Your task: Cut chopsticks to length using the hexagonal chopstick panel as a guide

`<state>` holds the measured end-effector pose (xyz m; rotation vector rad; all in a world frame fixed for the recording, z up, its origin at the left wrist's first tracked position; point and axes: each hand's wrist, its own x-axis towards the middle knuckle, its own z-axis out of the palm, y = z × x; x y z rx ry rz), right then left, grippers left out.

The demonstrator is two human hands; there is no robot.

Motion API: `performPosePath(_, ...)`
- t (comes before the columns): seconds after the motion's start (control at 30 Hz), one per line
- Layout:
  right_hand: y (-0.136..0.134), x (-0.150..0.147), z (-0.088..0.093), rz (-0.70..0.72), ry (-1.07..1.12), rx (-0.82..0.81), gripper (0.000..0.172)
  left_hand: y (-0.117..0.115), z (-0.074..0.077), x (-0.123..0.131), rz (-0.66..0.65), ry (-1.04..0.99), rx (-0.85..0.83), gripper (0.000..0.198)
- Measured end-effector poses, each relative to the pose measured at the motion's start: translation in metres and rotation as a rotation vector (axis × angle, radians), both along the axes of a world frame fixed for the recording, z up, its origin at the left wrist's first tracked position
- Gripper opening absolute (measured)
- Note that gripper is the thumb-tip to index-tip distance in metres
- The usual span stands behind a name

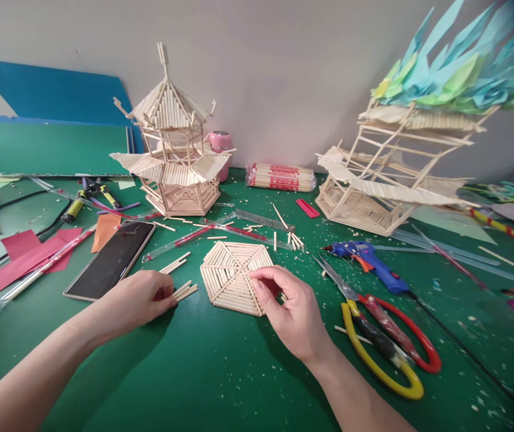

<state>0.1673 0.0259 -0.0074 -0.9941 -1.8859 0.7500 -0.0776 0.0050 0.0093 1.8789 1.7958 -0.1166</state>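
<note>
A flat hexagonal panel of wooden sticks [232, 273] lies on the green table [221, 372]. My right hand [290, 312] rests at its right edge, thumb and fingers pinched together on the panel's rim. My left hand [142, 299] lies to the panel's left, fingers curled over a small bundle of loose sticks [184, 291]. A few more loose sticks [175, 263] lie just above that hand.
A black phone [110, 259] lies left. A stick pagoda [173, 150] stands behind, a larger stick building [387, 180] with paper leaves at right. Blue glue gun [369, 257], red-and-yellow shears [387, 342], a stick pack [280, 177], pliers [86, 195] and coloured paper [27, 252] surround.
</note>
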Motion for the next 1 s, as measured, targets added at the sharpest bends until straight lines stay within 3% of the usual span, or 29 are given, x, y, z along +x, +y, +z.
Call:
performPosePath(0.47, -0.0012, -0.0023, -0.0009, 0.030, -0.025, -0.034, 0.012, 0.0013, 0.0016, 0.0004, 0.018, -0.027, 0.020, 0.033)
performPosePath(0.7, -0.0024, -0.0030, 0.0001, 0.040, -0.035, -0.058, 0.012, 0.0017, 0.0038, -0.0003, 0.025, -0.025, 0.034, 0.026)
performPosePath(1.0, -0.0024, -0.0041, -0.0010, 0.057, -0.052, -0.080, 0.012, 0.0003, 0.0047, 0.0008, 0.000, 0.084, 0.120, 0.023)
